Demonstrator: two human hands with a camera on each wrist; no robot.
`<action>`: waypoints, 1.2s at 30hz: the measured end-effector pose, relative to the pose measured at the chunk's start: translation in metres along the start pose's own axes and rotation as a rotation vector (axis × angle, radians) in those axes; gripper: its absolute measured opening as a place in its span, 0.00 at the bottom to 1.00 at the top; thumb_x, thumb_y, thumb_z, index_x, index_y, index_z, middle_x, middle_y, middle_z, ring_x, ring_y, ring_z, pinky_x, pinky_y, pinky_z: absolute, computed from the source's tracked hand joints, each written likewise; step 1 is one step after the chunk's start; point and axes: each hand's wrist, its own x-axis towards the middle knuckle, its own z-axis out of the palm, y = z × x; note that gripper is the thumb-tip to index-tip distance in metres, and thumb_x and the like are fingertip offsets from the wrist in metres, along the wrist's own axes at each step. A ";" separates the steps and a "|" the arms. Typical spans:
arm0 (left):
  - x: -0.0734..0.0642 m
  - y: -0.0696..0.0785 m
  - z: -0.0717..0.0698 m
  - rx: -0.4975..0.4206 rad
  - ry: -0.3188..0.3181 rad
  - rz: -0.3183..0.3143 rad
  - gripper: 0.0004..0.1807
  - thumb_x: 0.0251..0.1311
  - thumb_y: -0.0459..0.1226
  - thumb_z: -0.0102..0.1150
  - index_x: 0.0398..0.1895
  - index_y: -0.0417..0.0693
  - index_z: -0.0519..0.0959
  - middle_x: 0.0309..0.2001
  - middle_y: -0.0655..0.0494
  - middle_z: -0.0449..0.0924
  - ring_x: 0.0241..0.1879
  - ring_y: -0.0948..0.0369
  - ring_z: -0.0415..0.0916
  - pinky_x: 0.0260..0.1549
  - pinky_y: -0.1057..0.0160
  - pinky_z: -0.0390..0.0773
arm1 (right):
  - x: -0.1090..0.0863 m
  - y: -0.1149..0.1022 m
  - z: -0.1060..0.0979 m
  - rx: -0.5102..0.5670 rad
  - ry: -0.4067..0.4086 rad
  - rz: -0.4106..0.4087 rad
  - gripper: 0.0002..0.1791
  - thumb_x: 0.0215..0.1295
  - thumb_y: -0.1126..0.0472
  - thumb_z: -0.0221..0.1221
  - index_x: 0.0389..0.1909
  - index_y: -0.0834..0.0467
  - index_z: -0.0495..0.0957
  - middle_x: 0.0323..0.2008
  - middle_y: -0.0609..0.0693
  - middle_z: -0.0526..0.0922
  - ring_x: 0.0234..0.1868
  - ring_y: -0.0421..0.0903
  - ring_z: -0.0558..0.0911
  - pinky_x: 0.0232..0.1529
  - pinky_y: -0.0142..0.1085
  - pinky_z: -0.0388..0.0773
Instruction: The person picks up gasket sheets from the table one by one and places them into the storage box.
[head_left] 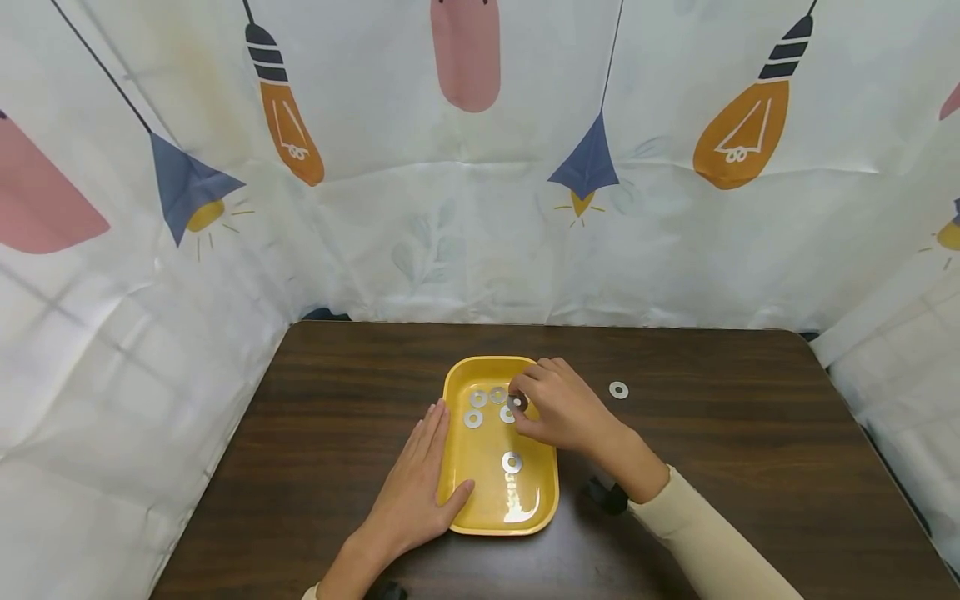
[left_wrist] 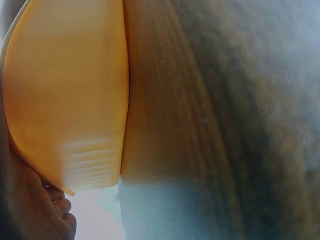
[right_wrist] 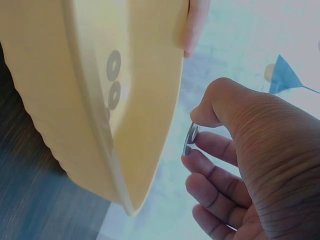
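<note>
A yellow tray point(head_left: 495, 500) stands upright on the table, with several flat metal washers point(head_left: 512, 462) lying on its floor. Above its far right part, my right hand point(head_left: 566, 408) pinches one washer point(right_wrist: 191, 135) between thumb and fingertips; the right wrist view shows it held on edge. My left hand point(head_left: 420, 483) lies along the tray's left side, fingers straight together and thumb over the rim. In the left wrist view the tray's outer wall point(left_wrist: 70, 90) takes up much of the left side. Another washer point(head_left: 618, 390) lies on the table, right of the tray.
The dark wood-grain table point(head_left: 360, 367) reaches back to a white curtain point(head_left: 510, 242) printed with lamps and bulbs. The curtain also hangs along both sides. A dark wrist device point(head_left: 606, 495) shows under the right wrist.
</note>
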 end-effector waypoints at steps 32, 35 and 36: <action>-0.001 0.000 0.000 0.021 0.003 0.014 0.56 0.65 0.55 0.64 0.86 0.37 0.48 0.88 0.46 0.44 0.87 0.50 0.46 0.83 0.73 0.26 | 0.015 -0.017 0.010 0.060 -0.106 -0.047 0.09 0.65 0.56 0.69 0.43 0.54 0.88 0.37 0.46 0.89 0.41 0.45 0.84 0.55 0.43 0.83; -0.001 0.000 -0.001 0.024 0.005 0.017 0.56 0.65 0.55 0.64 0.86 0.37 0.48 0.88 0.45 0.44 0.87 0.49 0.46 0.83 0.72 0.26 | 0.014 -0.017 0.011 0.076 -0.155 -0.022 0.13 0.65 0.55 0.70 0.48 0.56 0.88 0.44 0.48 0.90 0.48 0.48 0.86 0.63 0.47 0.82; -0.001 0.000 -0.001 0.025 0.005 0.018 0.56 0.66 0.55 0.64 0.86 0.37 0.48 0.88 0.45 0.43 0.87 0.49 0.46 0.83 0.73 0.26 | 0.013 -0.016 0.010 0.074 -0.166 -0.009 0.15 0.66 0.54 0.70 0.50 0.56 0.88 0.46 0.49 0.90 0.51 0.49 0.87 0.65 0.48 0.82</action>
